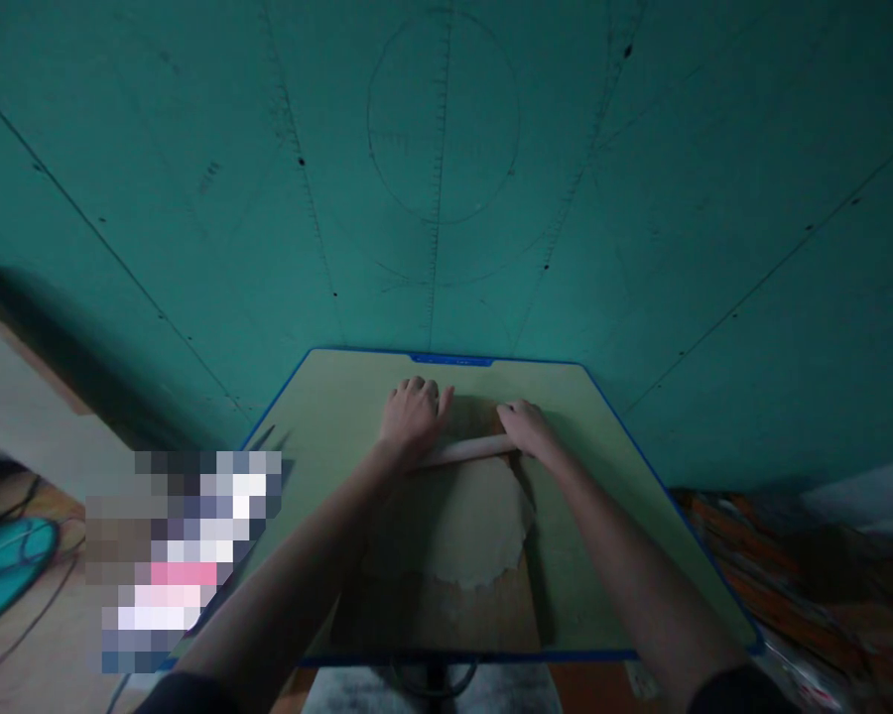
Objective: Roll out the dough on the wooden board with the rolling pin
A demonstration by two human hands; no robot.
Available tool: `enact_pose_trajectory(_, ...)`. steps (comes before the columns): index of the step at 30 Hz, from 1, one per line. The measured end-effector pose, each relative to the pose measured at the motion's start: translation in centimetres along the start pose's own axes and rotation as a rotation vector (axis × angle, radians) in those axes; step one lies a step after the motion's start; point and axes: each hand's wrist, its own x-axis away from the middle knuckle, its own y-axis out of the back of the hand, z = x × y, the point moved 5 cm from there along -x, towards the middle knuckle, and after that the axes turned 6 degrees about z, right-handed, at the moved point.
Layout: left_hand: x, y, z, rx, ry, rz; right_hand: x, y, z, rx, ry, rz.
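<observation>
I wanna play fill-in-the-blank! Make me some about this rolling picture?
1. The right hand touches a rolling ____.
2. Between the dough and the table is a wooden ____.
3. The table has a ____ edge.
4. The round shape drawn on the green wall is a ____.

Missing words: pin; board; blue; circle.

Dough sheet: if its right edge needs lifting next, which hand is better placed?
Probably the right hand: it is at the right end of the rolling pin, near that edge of the dough sheet. The left hand is by the pin's other end and would reach across.
</observation>
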Motion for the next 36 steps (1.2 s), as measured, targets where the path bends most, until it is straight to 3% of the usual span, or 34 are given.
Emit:
enact_pose_trajectory(6, 2.4, 0.1, -1.6, -0.042, -0.155, -0.004, 2.0, -0.3, 0.1, 0.088, 0.032, -0.004)
enact_pose_trajectory(13, 9.6, -0.7, -5.1, -0.109, -0.198, 0.016, 6.0, -0.2, 0.5, 0.176, 0.087, -0.069)
enact_pose_trajectory(17, 12.1, -1.5, -6.2, -0.103, -0.164, -0.072, 7.9, 0.0, 1.1, 0.176, 0.058, -0.164)
enact_pose_trajectory(19, 12.1, -1.9, -6.3, -0.111, -0.176, -0.088, 8.9, -0.3, 1.3, 0.167, 0.085, -0.241)
enact_pose_trajectory(24, 10.8, -2.0, -5.5, -0.159, -0.22, -0.08, 10.9, -2.4, 1.9, 0.129, 0.412, -0.419)
enact_pose_trajectory(28, 9.2, -1.7, -4.4, -0.144, -0.236, -0.052, 9.2, -2.8, 1.8, 0.119, 0.441, -0.349)
enact_pose_trajectory(32, 6.6, -1.9, -2.8, -0.11, -0.17, 0.029, 6.5, -1.6, 2.6, 0.113, 0.425, -0.271)
enact_pose_trajectory(36, 4.2, -1.9, -1.5, -0.104, -0.135, 0.029, 4.1, -0.5, 3.6, 0.111, 0.41, -0.224)
